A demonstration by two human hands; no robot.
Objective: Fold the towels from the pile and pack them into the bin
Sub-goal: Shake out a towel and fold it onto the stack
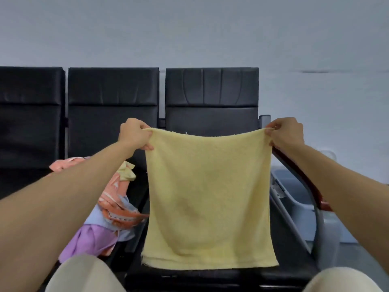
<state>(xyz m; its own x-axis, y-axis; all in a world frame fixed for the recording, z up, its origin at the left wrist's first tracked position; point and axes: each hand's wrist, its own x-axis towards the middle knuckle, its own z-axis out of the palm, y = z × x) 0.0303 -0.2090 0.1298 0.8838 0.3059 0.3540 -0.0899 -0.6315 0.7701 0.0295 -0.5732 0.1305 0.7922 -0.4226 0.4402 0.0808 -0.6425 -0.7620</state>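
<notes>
Pinching its top corners, our left hand and right hand hold the yellow towel spread before the black seats.

Row of black seats against grey wall.

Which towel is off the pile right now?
The yellow towel hanging flat, pinched at its top corners by the left hand and right hand. The rest lie crumpled in the pile.
</notes>
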